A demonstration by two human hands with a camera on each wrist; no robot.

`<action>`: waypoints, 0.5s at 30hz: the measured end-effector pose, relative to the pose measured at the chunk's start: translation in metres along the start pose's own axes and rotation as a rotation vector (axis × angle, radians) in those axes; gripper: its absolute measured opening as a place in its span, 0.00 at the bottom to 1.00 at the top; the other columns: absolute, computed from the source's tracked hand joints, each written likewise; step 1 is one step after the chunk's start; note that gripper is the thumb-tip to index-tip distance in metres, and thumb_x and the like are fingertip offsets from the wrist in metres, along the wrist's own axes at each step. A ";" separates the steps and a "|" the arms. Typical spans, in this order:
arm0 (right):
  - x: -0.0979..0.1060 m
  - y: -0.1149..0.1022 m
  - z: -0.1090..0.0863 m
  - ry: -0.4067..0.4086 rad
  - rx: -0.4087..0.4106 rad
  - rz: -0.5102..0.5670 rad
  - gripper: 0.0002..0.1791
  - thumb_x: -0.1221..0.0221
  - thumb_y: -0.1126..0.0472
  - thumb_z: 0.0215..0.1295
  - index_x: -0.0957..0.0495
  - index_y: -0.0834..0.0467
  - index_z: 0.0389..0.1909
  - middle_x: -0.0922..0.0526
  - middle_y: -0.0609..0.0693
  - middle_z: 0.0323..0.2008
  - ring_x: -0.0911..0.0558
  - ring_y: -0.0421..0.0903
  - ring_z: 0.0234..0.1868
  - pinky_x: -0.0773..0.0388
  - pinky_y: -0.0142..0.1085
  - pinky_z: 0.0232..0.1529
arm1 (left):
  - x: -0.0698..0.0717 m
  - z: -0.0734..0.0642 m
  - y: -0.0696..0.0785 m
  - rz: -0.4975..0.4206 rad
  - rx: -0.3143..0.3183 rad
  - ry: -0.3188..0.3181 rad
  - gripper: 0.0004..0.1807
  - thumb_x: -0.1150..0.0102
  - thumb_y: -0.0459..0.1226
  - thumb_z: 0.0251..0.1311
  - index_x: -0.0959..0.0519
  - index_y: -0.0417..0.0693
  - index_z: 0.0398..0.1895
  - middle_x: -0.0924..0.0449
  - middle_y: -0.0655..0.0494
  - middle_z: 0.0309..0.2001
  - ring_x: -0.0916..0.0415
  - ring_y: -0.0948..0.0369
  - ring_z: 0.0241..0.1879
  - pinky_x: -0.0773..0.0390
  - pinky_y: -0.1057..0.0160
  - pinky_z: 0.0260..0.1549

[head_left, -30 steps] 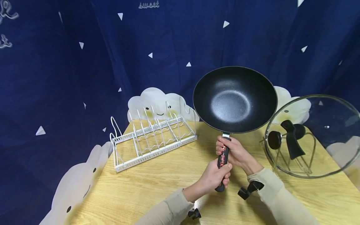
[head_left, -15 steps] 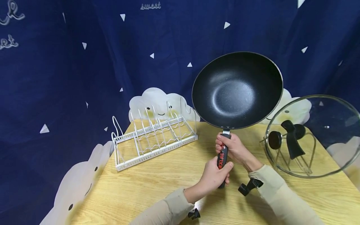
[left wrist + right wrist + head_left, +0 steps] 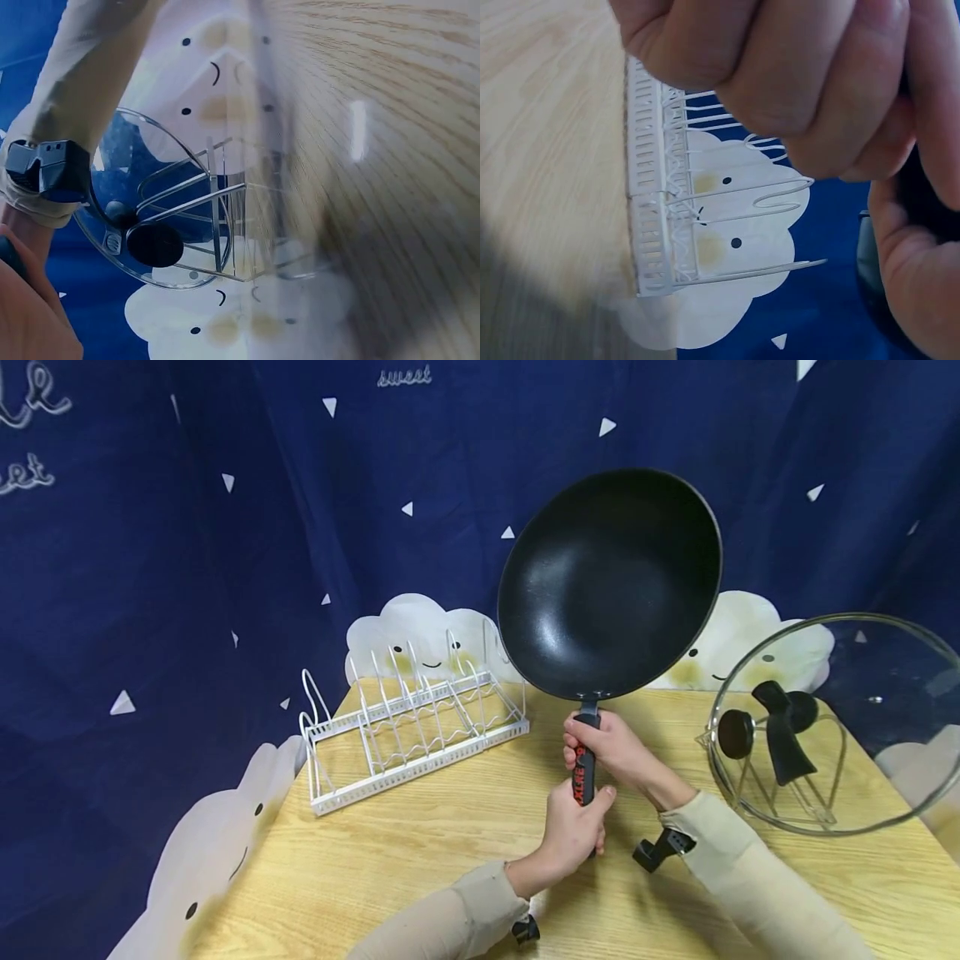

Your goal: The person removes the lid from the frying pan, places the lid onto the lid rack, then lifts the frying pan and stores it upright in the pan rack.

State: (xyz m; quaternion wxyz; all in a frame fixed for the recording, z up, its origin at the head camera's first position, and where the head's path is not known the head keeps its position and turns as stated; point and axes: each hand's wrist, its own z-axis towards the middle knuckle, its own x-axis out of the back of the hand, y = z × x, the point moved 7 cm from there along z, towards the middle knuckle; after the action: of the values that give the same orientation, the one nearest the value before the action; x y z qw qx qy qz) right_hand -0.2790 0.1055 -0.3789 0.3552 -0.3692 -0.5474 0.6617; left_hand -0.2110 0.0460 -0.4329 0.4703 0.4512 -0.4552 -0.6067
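A black wok [image 3: 611,589] is held up over the table, its dark inside facing the head camera and its rim tilted up to the right. Both hands grip its black handle [image 3: 583,768], which bears red lettering. My left hand [image 3: 572,828] wraps the lower end, thumb along the top. Higher up, close below the metal neck, my right hand [image 3: 609,747] holds the handle with curled fingers. The right wrist view shows the curled fingers [image 3: 780,67] close up. Part of the left hand [image 3: 30,315] appears at the edge of the left wrist view.
A white wire rack [image 3: 416,735] with several upright dividers stands on the wooden table [image 3: 360,868], left of the wok. At the right, a glass lid [image 3: 885,810] with a black handle [image 3: 783,735] leans upright in a wire stand [image 3: 832,768]. Behind hangs a blue curtain [image 3: 262,485].
The wok has risen and tipped more upright, its bowl turning and lately shifting left. Both hands keep their grip on the handle and have moved slightly left.
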 end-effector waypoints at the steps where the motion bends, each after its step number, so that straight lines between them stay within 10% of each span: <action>1: -0.001 -0.001 0.001 -0.006 -0.003 -0.016 0.11 0.52 0.62 0.73 0.34 0.64 0.30 0.27 0.49 0.22 0.23 0.41 0.22 0.20 0.35 0.29 | 0.000 0.000 0.001 -0.009 -0.019 -0.006 0.12 0.42 0.36 0.60 0.32 0.41 0.23 0.38 0.57 0.05 0.39 0.65 0.01 0.36 0.67 0.00; 8: -0.007 -0.002 0.006 -0.065 -0.047 -0.020 0.12 0.52 0.59 0.73 0.33 0.65 0.34 0.27 0.50 0.24 0.23 0.42 0.25 0.20 0.37 0.32 | 0.004 0.001 0.004 -0.057 -0.071 -0.065 0.17 0.44 0.36 0.62 0.33 0.35 0.19 0.38 0.57 0.04 0.38 0.67 0.02 0.35 0.66 0.00; 15: -0.019 -0.006 0.010 -0.206 -0.083 0.257 0.08 0.55 0.63 0.74 0.35 0.59 0.32 0.33 0.46 0.22 0.28 0.40 0.22 0.26 0.32 0.29 | 0.006 0.003 0.009 -0.118 -0.087 -0.116 0.19 0.45 0.37 0.63 0.35 0.38 0.16 0.39 0.58 0.05 0.39 0.66 0.02 0.35 0.64 0.00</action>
State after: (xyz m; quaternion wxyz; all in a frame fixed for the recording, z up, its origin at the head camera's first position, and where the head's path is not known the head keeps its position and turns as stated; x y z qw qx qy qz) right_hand -0.2789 0.0853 -0.3703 0.1941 -0.3807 -0.5561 0.7129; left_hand -0.2132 0.0394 -0.4247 0.4258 0.4205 -0.4274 -0.6777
